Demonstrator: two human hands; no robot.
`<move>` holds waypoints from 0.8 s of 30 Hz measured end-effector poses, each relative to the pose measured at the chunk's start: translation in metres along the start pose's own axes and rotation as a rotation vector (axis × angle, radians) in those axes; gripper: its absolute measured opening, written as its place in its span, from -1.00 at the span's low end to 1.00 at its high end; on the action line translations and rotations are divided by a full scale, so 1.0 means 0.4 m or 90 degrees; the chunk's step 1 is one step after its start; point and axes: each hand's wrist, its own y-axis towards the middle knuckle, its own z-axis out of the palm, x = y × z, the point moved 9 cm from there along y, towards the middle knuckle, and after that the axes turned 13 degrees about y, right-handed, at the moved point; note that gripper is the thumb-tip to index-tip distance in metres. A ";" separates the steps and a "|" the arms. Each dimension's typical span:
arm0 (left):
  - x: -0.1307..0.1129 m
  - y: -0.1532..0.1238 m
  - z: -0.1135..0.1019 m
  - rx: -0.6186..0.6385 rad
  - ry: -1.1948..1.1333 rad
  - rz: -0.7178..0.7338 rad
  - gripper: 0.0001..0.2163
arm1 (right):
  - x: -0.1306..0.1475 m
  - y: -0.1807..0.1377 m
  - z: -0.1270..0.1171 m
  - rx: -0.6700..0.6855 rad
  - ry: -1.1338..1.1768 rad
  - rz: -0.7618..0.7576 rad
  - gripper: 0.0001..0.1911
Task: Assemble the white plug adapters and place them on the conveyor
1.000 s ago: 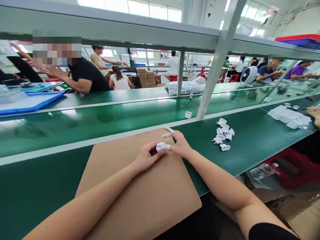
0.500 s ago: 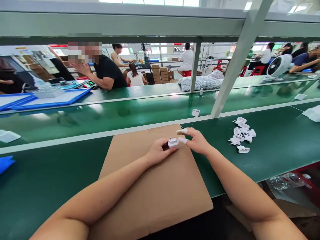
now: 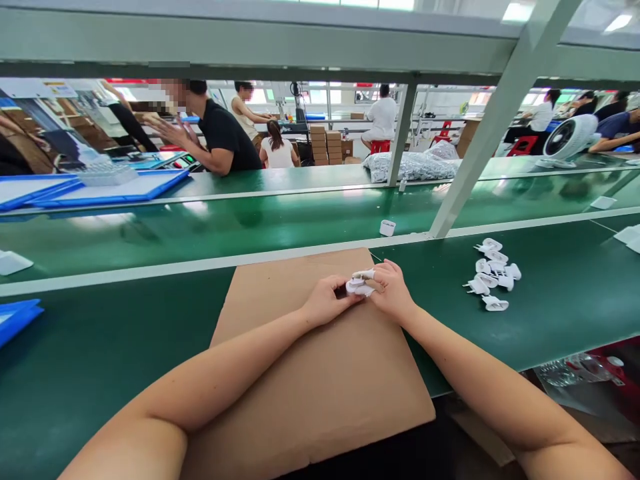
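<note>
A white plug adapter (image 3: 353, 287) is held above the far part of a brown cardboard sheet (image 3: 320, 387). My left hand (image 3: 329, 300) grips it from the left, fingers and thumb closed around its body. My right hand (image 3: 393, 288), with white covers on the thumb and index finger, closes on the adapter from the right. Those covered fingertips hide part of it, prongs included. To the right of my hands, several white plug pieces (image 3: 495, 267) with prongs lie in a loose pile on the green work surface.
Past a white rail, a white plug housing (image 3: 387, 228) sits on the green conveyor belt (image 3: 280, 227). A slanted metal post (image 3: 493, 127) rises beyond my right hand. A blue tray (image 3: 20, 317) lies at left. Co-workers sit across the line, near a white fan (image 3: 570, 139).
My right hand has moved left, and its covered fingers have closed on the adapter. My left hand keeps its grip. The whole view has shifted slightly.
</note>
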 end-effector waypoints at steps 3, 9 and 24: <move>0.011 0.004 0.011 0.009 -0.035 -0.007 -0.72 | -0.037 0.004 -0.007 -0.008 0.065 0.066 -0.72; 0.139 0.114 -0.061 -0.051 0.020 -0.129 -0.60 | -0.134 0.017 -0.258 -0.220 -0.146 0.190 -0.42; 0.358 0.286 -0.304 -0.337 0.332 -0.437 -0.40 | -0.399 -0.059 -0.393 -0.215 -0.310 0.449 -0.64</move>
